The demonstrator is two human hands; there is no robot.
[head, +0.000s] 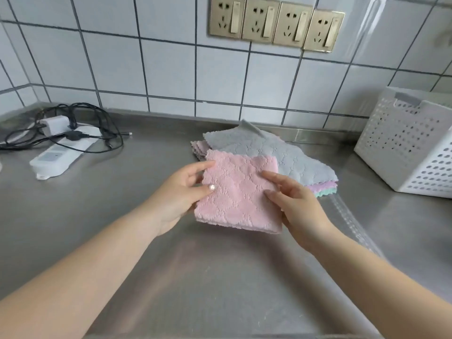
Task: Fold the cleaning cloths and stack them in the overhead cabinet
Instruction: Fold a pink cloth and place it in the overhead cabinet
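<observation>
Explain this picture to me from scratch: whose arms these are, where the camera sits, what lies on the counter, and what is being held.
There is no machine here. A person wears one wide-angle camera on the head, looking forward and down, so the two bare arms coming in from the bottom are that person's own.

The left hand and right hand each pinch a side of a folded pink quilted cloth, thumbs on top, above the stainless steel counter.

Behind it lies a pile of unfolded cloths, grey on top, with purple and green edges showing beneath. To the right stands a white perforated plastic basket. To the left lies a white power strip with black cables. Four brass-coloured wall sockets sit on the tiled wall.
</observation>
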